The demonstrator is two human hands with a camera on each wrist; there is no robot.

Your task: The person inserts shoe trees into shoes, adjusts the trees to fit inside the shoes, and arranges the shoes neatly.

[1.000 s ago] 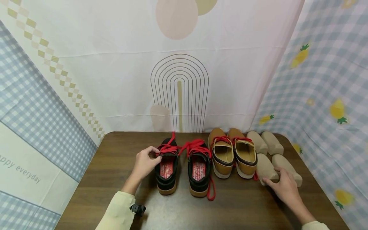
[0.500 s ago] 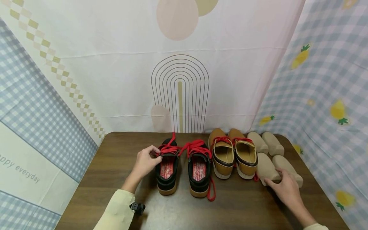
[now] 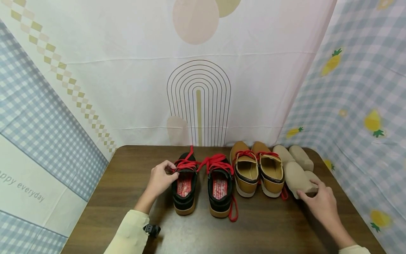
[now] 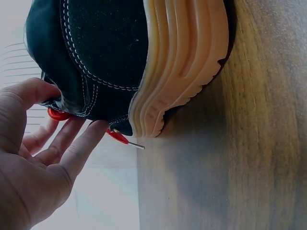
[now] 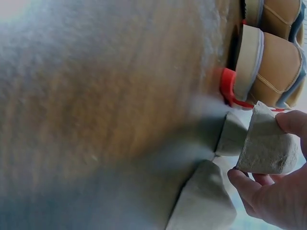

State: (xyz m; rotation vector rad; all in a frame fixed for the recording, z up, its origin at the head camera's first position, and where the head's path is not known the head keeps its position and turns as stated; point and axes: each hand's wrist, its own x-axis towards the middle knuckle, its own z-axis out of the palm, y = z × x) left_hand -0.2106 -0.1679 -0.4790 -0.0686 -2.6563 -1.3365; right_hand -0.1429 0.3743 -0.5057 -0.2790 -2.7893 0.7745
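Note:
My left hand (image 3: 162,180) pinches the side edge of the left black shoe (image 3: 184,204), near its red laces (image 3: 186,164). In the left wrist view the thumb lies over the collar and the fingers are along the dark upper. The right black shoe (image 3: 219,204) stands beside it, a lace trailing by its heel. My right hand (image 3: 324,204) holds a beige moulded shoe insert (image 3: 296,178) by its blunt end. In the right wrist view this insert (image 5: 271,143) is lifted clear of the table, thumb on one side and fingers on the other.
Two tan shoes (image 3: 271,185) with red laces stand between the black pair and the inserts. Another insert (image 3: 312,176) lies just beyond my right hand, with two more (image 3: 300,158) at the back. Patterned cloths (image 3: 136,88) hang behind and beside the wooden table (image 3: 196,236).
My right hand has gripped the front left insert, raised it off the table and shifted slightly right, so it overlaps the other inserts. The left hand has stayed in place.

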